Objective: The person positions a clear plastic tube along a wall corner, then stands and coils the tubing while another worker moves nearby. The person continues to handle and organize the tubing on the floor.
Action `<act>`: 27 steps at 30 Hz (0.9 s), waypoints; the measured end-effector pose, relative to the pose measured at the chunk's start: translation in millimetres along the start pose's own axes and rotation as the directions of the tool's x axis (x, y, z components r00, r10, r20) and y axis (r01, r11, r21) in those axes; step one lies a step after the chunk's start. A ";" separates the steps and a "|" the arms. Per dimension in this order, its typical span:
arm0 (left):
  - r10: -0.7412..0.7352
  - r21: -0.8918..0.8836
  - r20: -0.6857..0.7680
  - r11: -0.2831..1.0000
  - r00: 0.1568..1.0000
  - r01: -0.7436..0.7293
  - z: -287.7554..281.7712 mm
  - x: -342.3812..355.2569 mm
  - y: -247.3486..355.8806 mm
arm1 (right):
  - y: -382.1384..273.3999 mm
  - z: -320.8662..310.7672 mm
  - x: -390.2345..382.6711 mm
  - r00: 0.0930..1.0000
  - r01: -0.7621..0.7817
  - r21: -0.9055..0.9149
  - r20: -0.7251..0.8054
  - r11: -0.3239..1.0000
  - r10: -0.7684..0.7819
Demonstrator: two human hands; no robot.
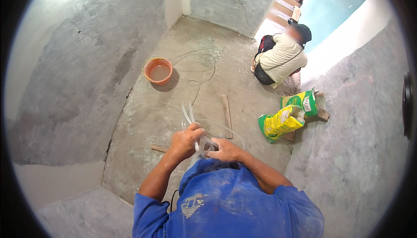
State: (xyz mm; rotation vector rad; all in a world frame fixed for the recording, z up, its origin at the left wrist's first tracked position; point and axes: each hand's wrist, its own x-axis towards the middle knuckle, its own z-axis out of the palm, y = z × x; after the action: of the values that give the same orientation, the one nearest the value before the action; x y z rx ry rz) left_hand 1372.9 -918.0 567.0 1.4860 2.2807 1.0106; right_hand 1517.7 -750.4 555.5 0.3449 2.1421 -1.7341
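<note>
In front of my chest, both hands are on a bundle of thin, clear plastic tubing [187,114]. My left hand [186,141] is closed around it, and loose lengths stick up past the fingers. Slightly lower, my right hand [226,150] pinches looped tubing between thumb and fingers. A pale length of tube curves away beyond the right hand. Part of the loops is hidden by my hands.
An orange bucket [161,82] stands ahead left, with a thin line looping over the floor beside it. A wooden strip [226,112] lies ahead. Yellow-green bags [278,126] stand near the right wall. Another person [282,57] squats by the doorway.
</note>
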 end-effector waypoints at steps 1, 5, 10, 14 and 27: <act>0.018 0.020 -0.021 1.000 1.000 -0.018 -7.1 2.5 -2.4 | -5.5 -1.4 0.0 1.000 0.013 0.014 0.010 1.000 -0.013; 0.000 0.058 -0.165 0.998 0.986 0.010 -54.4 8.4 -9.0 | 0.1 -1.3 6.9 0.997 0.073 -0.026 -0.023 0.997 -0.074; 0.042 0.171 -0.401 0.985 0.915 0.029 -128.0 0.7 -14.9 | 18.5 -8.2 8.0 0.997 -0.003 -0.251 -0.079 0.968 -0.017; 0.113 0.272 -0.503 0.962 0.857 0.032 -170.2 -12.2 -13.7 | 36.5 -3.6 13.0 0.992 0.048 -0.268 -0.098 0.962 -0.077; 0.161 0.282 -0.641 0.959 0.750 0.035 -200.0 -53.7 -7.0 | 107.2 2.1 35.7 0.990 0.069 -0.383 -0.090 0.921 -0.112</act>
State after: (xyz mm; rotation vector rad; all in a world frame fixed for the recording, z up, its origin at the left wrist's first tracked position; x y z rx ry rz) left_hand 1285.1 -1050.4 700.1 1.4715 2.9843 1.4789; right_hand 1529.4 -730.6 444.9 0.2421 2.5456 -1.3241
